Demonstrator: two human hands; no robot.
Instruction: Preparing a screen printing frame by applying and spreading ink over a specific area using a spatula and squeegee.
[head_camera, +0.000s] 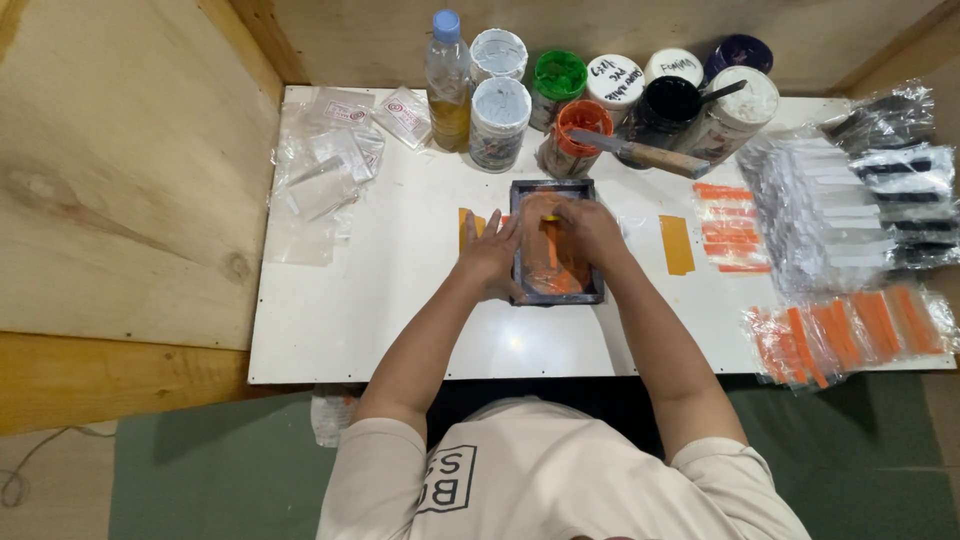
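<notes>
A small dark-framed printing screen (580, 190) smeared with orange ink lies on the white table (400, 320). My left hand (492, 255) rests flat against the frame's left edge, fingers spread. Over the mesh, my right hand (588, 228) is closed on a small squeegee (551, 245) with an orange blade. What lies under the screen is hidden.
Paint jars (498, 120), a bottle (448, 80) and an orange pot with a wooden-handled spatula (645, 153) line the back edge. Clear bags (325, 165) lie at the left. Orange-printed strips (730, 225), black-and-white packets (860, 205) and bagged orange pieces (850, 335) are at the right.
</notes>
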